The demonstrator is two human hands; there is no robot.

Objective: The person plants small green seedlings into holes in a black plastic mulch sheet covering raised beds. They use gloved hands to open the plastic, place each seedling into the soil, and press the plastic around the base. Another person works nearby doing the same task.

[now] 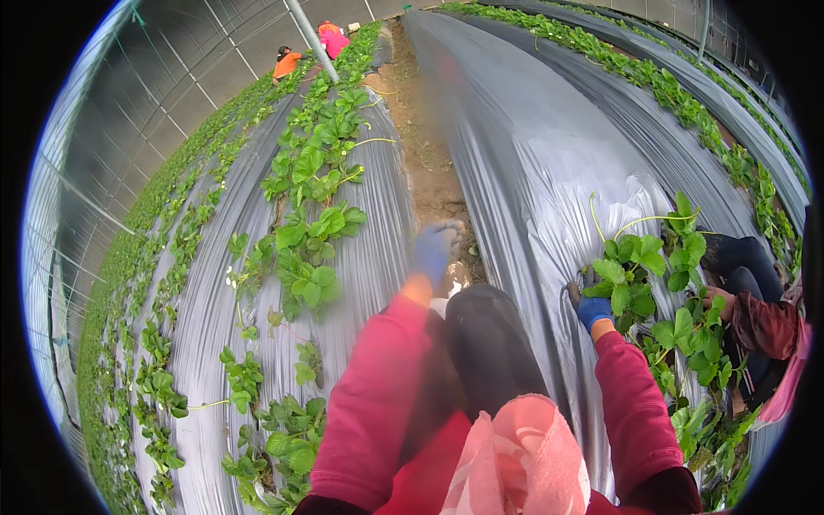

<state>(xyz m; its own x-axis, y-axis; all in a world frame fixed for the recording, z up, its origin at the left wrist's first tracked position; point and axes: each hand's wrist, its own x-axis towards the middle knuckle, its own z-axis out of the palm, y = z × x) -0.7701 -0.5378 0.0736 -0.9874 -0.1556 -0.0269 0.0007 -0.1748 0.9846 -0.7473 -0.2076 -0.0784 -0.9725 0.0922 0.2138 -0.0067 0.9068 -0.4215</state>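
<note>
My left hand (436, 250), in a blue work glove, is blurred above the bare soil furrow (428, 164); whether it holds anything is unclear. On the right, my gloved right hand (589, 306) touches the grey plastic mulch film (515, 154) at the near side of a strawberry plant (627, 270). Leaves cover part of its fingers, so its grip is hidden. The film over this bed is wrinkled and shiny around the plant. Thin yellow-green runners (650, 219) stretch out from the plant's top.
At the right edge crouches another person, whose bare hand (718, 302) is among the leaves. To my left, strawberry plants (309, 225) grow through a film-covered bed (370, 257). Two more people (333, 40) work far off, near a metal pole (312, 38). My knee (492, 335) is over the furrow.
</note>
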